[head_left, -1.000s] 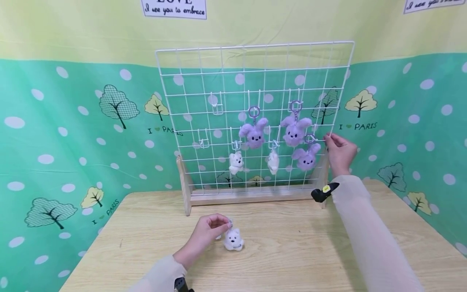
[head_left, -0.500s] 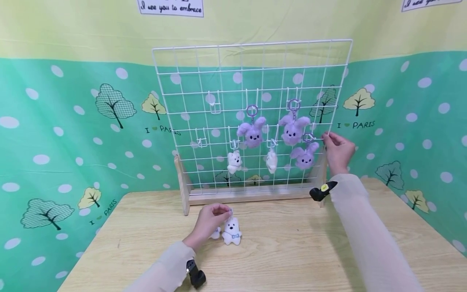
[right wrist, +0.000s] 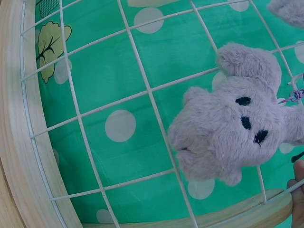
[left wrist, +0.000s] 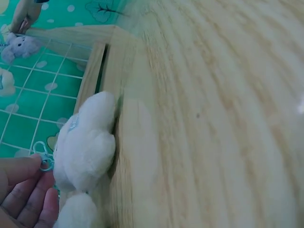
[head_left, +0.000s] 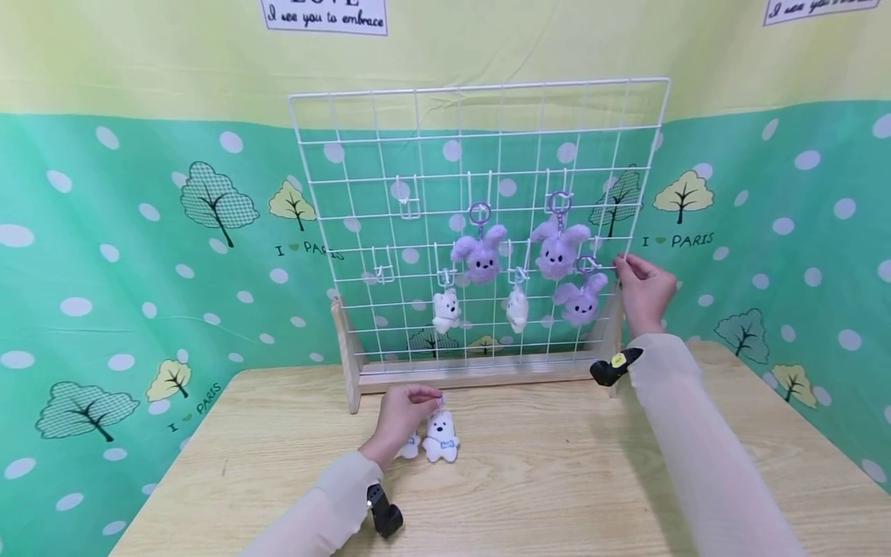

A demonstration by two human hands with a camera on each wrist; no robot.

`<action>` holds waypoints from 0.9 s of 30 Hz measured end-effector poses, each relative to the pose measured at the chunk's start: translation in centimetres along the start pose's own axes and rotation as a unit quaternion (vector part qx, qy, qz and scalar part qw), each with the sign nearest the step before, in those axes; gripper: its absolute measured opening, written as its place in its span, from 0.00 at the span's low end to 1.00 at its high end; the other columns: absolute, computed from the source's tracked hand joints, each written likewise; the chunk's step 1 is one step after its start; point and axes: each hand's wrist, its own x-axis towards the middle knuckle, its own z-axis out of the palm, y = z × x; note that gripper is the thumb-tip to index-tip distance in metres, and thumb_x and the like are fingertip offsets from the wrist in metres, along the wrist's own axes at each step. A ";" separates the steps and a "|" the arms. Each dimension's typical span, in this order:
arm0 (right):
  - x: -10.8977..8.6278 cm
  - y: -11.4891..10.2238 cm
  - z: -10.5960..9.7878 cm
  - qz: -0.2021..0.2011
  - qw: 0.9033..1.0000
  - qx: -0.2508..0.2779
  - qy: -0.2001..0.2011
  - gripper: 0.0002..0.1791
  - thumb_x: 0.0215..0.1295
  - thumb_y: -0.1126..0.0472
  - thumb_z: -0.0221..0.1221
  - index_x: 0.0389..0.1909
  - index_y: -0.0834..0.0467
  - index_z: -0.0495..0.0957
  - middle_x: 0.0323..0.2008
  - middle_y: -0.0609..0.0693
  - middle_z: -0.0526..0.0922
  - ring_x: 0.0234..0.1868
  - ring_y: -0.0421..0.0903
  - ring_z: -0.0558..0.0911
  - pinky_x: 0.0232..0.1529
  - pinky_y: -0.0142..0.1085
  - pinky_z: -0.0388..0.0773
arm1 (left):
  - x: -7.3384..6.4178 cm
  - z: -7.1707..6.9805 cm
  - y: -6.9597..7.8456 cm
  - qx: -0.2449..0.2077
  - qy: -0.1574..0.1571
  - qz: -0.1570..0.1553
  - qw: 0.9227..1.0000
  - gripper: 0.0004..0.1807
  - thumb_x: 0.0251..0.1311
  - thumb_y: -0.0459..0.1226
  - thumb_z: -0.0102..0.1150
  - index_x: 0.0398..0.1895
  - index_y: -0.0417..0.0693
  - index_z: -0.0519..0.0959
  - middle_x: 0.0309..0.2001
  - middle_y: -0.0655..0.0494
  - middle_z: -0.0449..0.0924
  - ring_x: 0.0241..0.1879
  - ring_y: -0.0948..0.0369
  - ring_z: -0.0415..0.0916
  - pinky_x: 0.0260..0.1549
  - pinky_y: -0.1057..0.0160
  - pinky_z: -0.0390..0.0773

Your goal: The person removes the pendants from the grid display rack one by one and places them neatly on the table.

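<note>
Between thumb and fingers, my left hand (head_left: pixel 398 422) pinches the light-blue clasp (left wrist: pixel 43 156) of a white plush dog keychain (head_left: pixel 442 441). The plush hangs below the fingers near the table, a small blue bow on its front. Partly hidden behind the hand is a second white plush (head_left: pixel 408 447); whether it touches the table I cannot tell. At the right side of the white wire grid rack (head_left: pixel 480 87), my right hand (head_left: pixel 647 292) grips the frame's edge. A purple plush rabbit keychain (head_left: pixel 581 302) hangs beside those fingers, large in the right wrist view.
Two more purple rabbits (head_left: pixel 480 259) and two small white plush keychains (head_left: pixel 447 311) hang from hooks. An upper-left hook (head_left: pixel 411 209) and a lower-left hook (head_left: pixel 384 275) carry nothing. The rack's wooden base (head_left: pixel 480 375) stands at the back of the table (head_left: pixel 557 487).
My left hand has moved forward toward the rack, lifting the white plush so that it hangs straighter. My right hand keeps its grip on the frame.
</note>
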 end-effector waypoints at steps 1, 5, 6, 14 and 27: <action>0.0 0.0 0.0 0.000 1.000 -0.001 0.000 0.20 0.60 0.51 0.61 0.51 0.56 0.79 0.49 0.50 0.82 0.45 0.35 0.81 0.49 0.26 0.76 | 0.1 0.0 0.0 0.001 0.000 -0.002 1.000 0.07 0.56 0.31 0.63 0.38 0.39 0.83 0.35 0.51 0.85 0.34 0.61 0.81 0.35 0.64 0.81; -0.1 0.1 0.1 -0.001 1.000 -0.008 -0.001 0.20 0.60 0.50 0.62 0.51 0.55 0.79 0.49 0.50 0.83 0.45 0.36 0.81 0.49 0.27 0.76 | 0.1 0.1 -0.1 0.003 0.004 -0.002 1.000 0.07 0.55 0.29 0.63 0.37 0.38 0.83 0.34 0.50 0.85 0.35 0.61 0.81 0.36 0.64 0.81; -0.1 0.1 0.1 -0.001 1.000 -0.009 -0.002 0.20 0.60 0.50 0.62 0.51 0.55 0.79 0.49 0.50 0.83 0.44 0.36 0.81 0.49 0.26 0.76 | 0.1 0.0 -0.1 0.004 0.005 -0.004 1.000 0.06 0.55 0.29 0.63 0.37 0.38 0.83 0.34 0.51 0.85 0.35 0.61 0.81 0.37 0.64 0.81; -0.2 0.0 0.2 -0.001 1.000 -0.002 -0.001 0.20 0.60 0.51 0.62 0.51 0.55 0.80 0.49 0.50 0.83 0.44 0.36 0.81 0.49 0.27 0.76 | 0.5 -1.4 2.1 -0.010 0.016 0.009 1.000 0.08 0.57 0.33 0.63 0.40 0.42 0.83 0.37 0.51 0.85 0.39 0.59 0.82 0.44 0.59 0.80; -0.1 0.0 0.0 -0.001 1.000 -0.003 0.005 0.21 0.60 0.50 0.62 0.51 0.55 0.80 0.49 0.49 0.83 0.44 0.36 0.81 0.49 0.27 0.76 | 3.4 -2.9 11.3 -0.073 0.075 0.110 0.988 0.12 0.56 0.36 0.65 0.44 0.44 0.82 0.42 0.52 0.84 0.42 0.60 0.80 0.44 0.65 0.79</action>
